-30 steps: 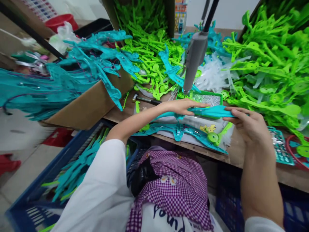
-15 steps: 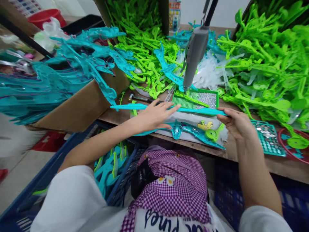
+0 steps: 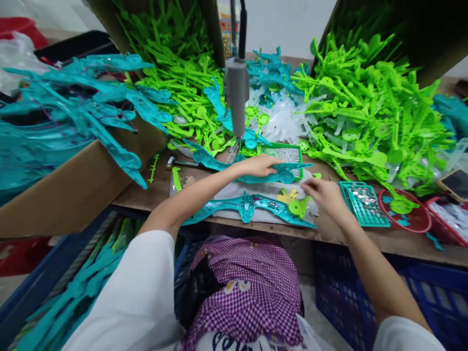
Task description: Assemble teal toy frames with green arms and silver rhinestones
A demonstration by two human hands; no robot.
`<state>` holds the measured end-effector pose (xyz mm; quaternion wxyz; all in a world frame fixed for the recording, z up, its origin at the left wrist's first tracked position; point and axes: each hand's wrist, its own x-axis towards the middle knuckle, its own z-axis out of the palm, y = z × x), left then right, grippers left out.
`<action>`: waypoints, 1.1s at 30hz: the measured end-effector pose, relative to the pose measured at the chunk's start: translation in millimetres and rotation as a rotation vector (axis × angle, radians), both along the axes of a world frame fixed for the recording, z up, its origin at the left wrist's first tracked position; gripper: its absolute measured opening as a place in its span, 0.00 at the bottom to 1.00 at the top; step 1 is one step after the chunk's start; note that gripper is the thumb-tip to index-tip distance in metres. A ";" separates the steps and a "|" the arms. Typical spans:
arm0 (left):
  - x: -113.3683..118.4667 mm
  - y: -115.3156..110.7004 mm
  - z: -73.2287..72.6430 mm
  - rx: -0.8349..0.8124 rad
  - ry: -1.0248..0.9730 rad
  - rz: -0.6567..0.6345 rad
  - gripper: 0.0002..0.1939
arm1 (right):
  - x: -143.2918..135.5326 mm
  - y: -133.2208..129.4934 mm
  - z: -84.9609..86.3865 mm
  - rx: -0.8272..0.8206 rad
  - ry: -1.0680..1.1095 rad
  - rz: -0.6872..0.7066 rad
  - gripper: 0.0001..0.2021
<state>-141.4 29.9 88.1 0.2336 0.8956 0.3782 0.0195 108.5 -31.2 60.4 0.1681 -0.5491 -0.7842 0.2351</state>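
My left hand [image 3: 259,166] grips a turquoise bow-shaped plastic part [image 3: 206,157] near its right half, its fingers lying over the part. My right hand [image 3: 323,194] is apart from that part, a little to its lower right, with fingertips pinched together; anything between them is too small to make out. Nearer me, a second turquoise bow-shaped part [image 3: 212,208] lies on a pale cloth-like pad [image 3: 230,191], with a round lime-green piece [image 3: 298,207] at its right end and a small yellow figure [image 3: 287,196] beside it.
A grey electric screwdriver [image 3: 236,97] hangs over the bench beside a green tray of small screws [image 3: 283,154]. Lime-green parts [image 3: 369,122] pile up behind; turquoise parts [image 3: 73,114] heap at left. A teal tray with silvery discs [image 3: 363,200] and a red basket [image 3: 404,226] stand right.
The farther turquoise part has turned from edge-on to showing its broad side. My left hand has closed on it; my right hand has let go of its end and moved nearer me. The view has shifted.
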 end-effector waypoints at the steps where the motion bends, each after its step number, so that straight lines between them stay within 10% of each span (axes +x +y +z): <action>1: 1.8 5.5 -3.2 -0.026 -0.027 -0.009 0.10 | -4.4 -0.1 -6.2 0.053 -0.142 0.133 0.11; 4: 11.5 15.7 -12.3 -0.032 -0.087 0.059 0.11 | -25.2 3.7 -21.3 0.083 -0.393 0.431 0.14; 8: 22.2 22.3 -24.8 -0.043 -0.115 0.111 0.13 | -36.9 13.1 -26.0 0.054 -0.455 0.452 0.14; 18: 32.6 23.8 -49.9 -0.057 -0.409 0.066 0.22 | -30.6 18.9 -22.5 -0.091 0.845 -0.278 0.15; 33: 35.8 18.5 -52.6 -0.036 -0.515 0.101 0.28 | -50.9 14.8 -33.3 0.139 0.690 -0.369 0.12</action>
